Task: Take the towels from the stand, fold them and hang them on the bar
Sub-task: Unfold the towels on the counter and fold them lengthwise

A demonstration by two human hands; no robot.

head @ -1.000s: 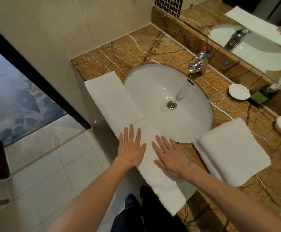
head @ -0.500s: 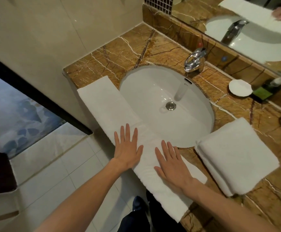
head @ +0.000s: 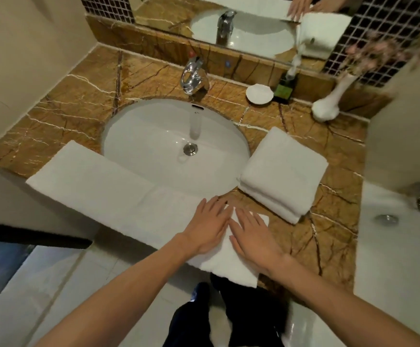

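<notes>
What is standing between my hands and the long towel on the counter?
Nothing visible. The left hand and right hand both rest flat on the long towel, at its right end by the counter's front edge. The folded towel lies apart, to the right.

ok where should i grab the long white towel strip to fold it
Likely the right end of the long white towel strip, pinching both corners from the near side: it lies flat, but that end seems to overhang the brown marble counter.
</notes>
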